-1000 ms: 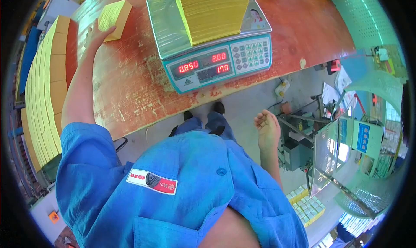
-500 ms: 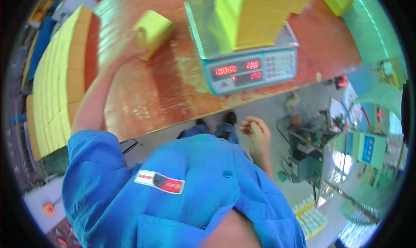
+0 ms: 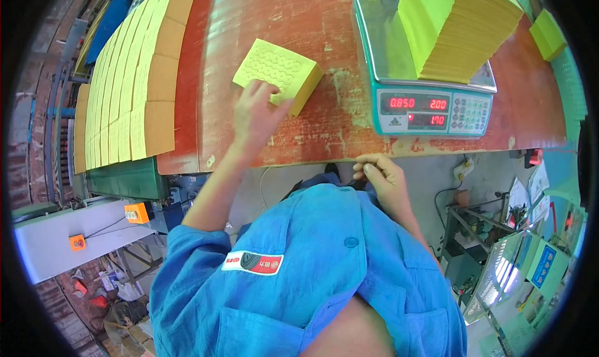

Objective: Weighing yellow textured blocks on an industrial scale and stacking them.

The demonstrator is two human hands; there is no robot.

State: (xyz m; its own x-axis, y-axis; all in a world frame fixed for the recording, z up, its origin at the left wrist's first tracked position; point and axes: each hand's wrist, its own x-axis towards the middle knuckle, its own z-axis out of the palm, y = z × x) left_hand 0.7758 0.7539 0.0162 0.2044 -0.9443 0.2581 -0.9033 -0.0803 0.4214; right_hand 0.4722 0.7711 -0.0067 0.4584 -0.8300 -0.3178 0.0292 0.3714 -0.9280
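Note:
On the red tabletop lies a thick yellow stack of sheets (image 3: pixel 274 67), its top embossed with rows of wavy ring shapes and its side brownish yellow. My left hand (image 3: pixel 257 115) is at its near edge, fingers curled over the top and thumb at the side, closed on it. To the right stands a teal electronic scale (image 3: pixel 430 112) with red lit digits and a keypad. A taller yellow stack (image 3: pixel 465 35) rests on its metal pan. My right hand (image 3: pixel 385 177) hangs in front of the table edge, fingers curled in and thumb against them, with nothing visible in it.
Long rows of yellow stacks (image 3: pixel 134 76) line the table's left side. Another yellow stack (image 3: pixel 548 35) sits at the far right. Left below is a grey machine surface (image 3: pixel 53 241) with orange switch boxes (image 3: pixel 137 213). Metal frames and a green machine (image 3: pixel 549 263) stand right.
The whole view has shifted, so the table's things sit farther right. My left hand has gone from the stack's left side to its near edge. The right hand stays curled near the table.

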